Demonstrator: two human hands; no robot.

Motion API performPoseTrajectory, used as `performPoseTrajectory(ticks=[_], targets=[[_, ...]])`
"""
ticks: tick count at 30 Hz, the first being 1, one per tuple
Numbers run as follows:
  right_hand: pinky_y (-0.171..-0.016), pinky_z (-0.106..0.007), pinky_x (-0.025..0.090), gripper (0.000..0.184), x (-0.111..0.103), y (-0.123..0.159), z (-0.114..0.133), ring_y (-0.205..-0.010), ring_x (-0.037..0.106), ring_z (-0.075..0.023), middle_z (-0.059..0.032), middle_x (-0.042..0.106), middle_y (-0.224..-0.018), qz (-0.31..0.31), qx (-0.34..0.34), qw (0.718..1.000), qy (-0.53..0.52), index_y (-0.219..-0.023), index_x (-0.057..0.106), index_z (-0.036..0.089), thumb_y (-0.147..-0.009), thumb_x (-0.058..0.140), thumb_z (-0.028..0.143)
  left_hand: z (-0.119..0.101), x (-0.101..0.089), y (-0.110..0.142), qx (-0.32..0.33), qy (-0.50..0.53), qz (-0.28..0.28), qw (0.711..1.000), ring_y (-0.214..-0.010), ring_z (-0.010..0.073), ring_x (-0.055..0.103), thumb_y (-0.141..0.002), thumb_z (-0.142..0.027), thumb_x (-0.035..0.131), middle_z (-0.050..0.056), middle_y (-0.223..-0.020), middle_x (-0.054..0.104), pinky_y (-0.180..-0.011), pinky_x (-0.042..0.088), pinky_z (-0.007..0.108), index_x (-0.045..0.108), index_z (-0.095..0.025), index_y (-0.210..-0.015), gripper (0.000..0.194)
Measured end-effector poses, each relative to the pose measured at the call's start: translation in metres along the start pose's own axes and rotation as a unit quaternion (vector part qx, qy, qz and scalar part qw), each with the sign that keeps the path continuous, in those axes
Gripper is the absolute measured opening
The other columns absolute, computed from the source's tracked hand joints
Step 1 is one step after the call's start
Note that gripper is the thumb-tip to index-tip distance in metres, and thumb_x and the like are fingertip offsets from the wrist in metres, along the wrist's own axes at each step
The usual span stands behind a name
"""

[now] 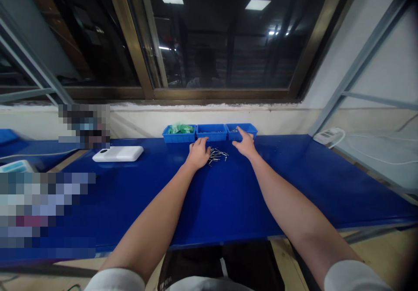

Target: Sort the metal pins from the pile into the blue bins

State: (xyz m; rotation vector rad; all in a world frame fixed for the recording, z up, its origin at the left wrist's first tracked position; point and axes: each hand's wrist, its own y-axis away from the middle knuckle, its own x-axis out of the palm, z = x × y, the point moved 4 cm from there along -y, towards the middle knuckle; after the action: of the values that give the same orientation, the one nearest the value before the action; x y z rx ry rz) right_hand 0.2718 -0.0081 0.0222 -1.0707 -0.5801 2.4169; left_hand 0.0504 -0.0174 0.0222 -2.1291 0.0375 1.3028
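Observation:
A loose pile of thin, shiny metal pieces, like screws or pins [216,155], lies on the blue tabletop. At its left edge rests my left hand [197,153], fingers apart and slightly bent, touching or almost touching the pieces. My right hand [245,145] is open, with thumb and fingers spread in front of the right blue bin [251,131]; nothing shows in its grasp. The middle blue bin [211,137] and the right one hold small metal parts, too small to make out. Green packets [180,128] fill the left blue bin [179,138].
A white rectangular device [118,153] lies to the left on the blue table [225,208]. At the far right is a white power strip [328,135] with a cable. Behind the bins are a wall and window [225,43]. Metal frame posts [355,60] slant at the sides.

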Motion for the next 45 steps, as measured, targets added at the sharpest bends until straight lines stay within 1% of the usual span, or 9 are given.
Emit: performPoseTrajectory(ticks=[3, 6, 9, 12, 16, 26, 31, 38, 45], targets=[[-0.097, -0.048, 0.035, 0.066, 0.000, 0.000, -0.003, -0.117, 0.040, -0.0299, -0.0084, 0.055, -0.123, -0.009, -0.001, 1.000, -0.004, -0.127, 0.048, 0.021, -0.063, 0.060, 0.024, 0.000, 0.000, 0.001, -0.011, 0.002, 0.031, 0.999, -0.118, 0.0260, 0.046, -0.087, -0.036, 0.039, 0.013, -0.126, 0.051, -0.097, 0.034, 0.043, 0.044, -0.017, -0.124, 0.042], [-0.091, -0.040, 0.041, 0.047, -0.001, 0.003, 0.000, -0.102, 0.052, -0.0247, -0.0080, 0.064, -0.105, -0.012, -0.017, 0.999, -0.027, -0.111, 0.061, 0.017, -0.065, 0.056, 0.021, 0.001, 0.001, 0.003, -0.007, 0.003, 0.088, 0.996, -0.119, 0.0276, 0.044, -0.083, -0.057, 0.037, 0.013, -0.129, 0.049, -0.098, 0.033, 0.044, 0.043, -0.018, -0.127, 0.059], [-0.074, -0.031, 0.046, 0.023, 0.005, 0.008, 0.006, -0.073, 0.059, -0.0171, -0.0040, 0.067, -0.078, 0.094, -0.016, 0.993, -0.065, -0.085, 0.068, 0.017, -0.066, 0.057, 0.022, 0.006, 0.006, 0.007, 0.001, -0.027, 0.166, 0.986, -0.129, 0.0314, 0.032, -0.072, -0.074, 0.038, 0.013, -0.140, 0.038, -0.103, 0.024, 0.048, 0.038, -0.020, -0.133, 0.081], [-0.061, -0.025, 0.044, 0.018, 0.012, 0.017, 0.014, -0.060, 0.056, -0.0125, -0.0008, 0.065, -0.068, 0.207, -0.025, 0.975, -0.078, -0.079, 0.069, 0.017, -0.065, 0.062, 0.026, 0.011, 0.010, 0.010, -0.006, -0.061, 0.230, 0.971, -0.136, 0.0332, 0.015, -0.064, -0.081, 0.038, 0.014, -0.148, 0.021, -0.107, 0.013, 0.050, 0.026, -0.020, -0.141, 0.099], [-0.061, -0.024, 0.043, 0.024, 0.017, 0.022, 0.024, -0.060, 0.055, -0.0110, -0.0002, 0.066, -0.073, 0.232, -0.060, 0.969, -0.060, -0.089, 0.069, 0.020, -0.068, 0.063, 0.029, 0.010, 0.014, 0.010, -0.022, -0.080, 0.259, 0.962, -0.137, 0.0318, 0.008, -0.065, -0.083, 0.030, 0.015, -0.149, 0.014, -0.109, 0.009, 0.048, 0.019, -0.017, -0.143, 0.103], [-0.066, -0.024, 0.043, 0.009, 0.030, 0.025, 0.036, -0.067, 0.058, -0.0121, -0.0028, 0.066, -0.078, 0.233, -0.113, 0.966, -0.015, -0.075, 0.068, 0.019, -0.072, 0.061, 0.023, 0.003, 0.028, 0.006, -0.045, -0.075, 0.201, 0.976, -0.136, 0.0315, 0.017, -0.075, -0.077, 0.020, 0.018, -0.145, 0.025, -0.108, 0.014, 0.048, 0.031, -0.013, -0.138, 0.091], [-0.065, -0.024, 0.042, 0.011, 0.028, 0.025, 0.033, -0.068, 0.057, -0.0126, -0.0032, 0.066, -0.079, 0.219, -0.103, 0.970, -0.034, -0.078, 0.068, 0.019, -0.075, 0.059, 0.023, -0.003, 0.021, 0.002, 0.014, -0.041, 0.123, 0.991, -0.129, 0.0285, 0.032, -0.081, -0.066, 0.031, 0.016, -0.136, 0.041, -0.104, 0.026, 0.042, 0.042, -0.014, -0.130, 0.072], [-0.070, -0.027, 0.042, 0.013, 0.026, 0.025, 0.033, -0.071, 0.057, -0.0141, -0.0026, 0.066, -0.080, 0.196, -0.115, 0.972, -0.056, -0.080, 0.070, 0.021, -0.075, 0.059, 0.026, -0.015, 0.003, -0.001, 0.103, -0.015, 0.042, 0.994, -0.093, 0.0199, 0.058, -0.083, -0.027, 0.048, 0.008, -0.100, 0.063, -0.087, 0.043, 0.034, 0.059, -0.018, -0.106, 0.027], [-0.066, -0.026, 0.040, 0.022, 0.023, 0.026, 0.040, -0.068, 0.056, -0.0143, -0.0026, 0.067, -0.076, 0.182, -0.114, 0.973, -0.085, -0.078, 0.068, 0.018, -0.080, 0.051, 0.032, -0.019, -0.003, -0.003, 0.119, 0.010, 0.015, 0.993, -0.084, 0.0173, 0.059, -0.087, -0.023, 0.043, 0.006, -0.089, 0.065, -0.082, 0.044, 0.031, 0.064, -0.018, -0.094, 0.023]])
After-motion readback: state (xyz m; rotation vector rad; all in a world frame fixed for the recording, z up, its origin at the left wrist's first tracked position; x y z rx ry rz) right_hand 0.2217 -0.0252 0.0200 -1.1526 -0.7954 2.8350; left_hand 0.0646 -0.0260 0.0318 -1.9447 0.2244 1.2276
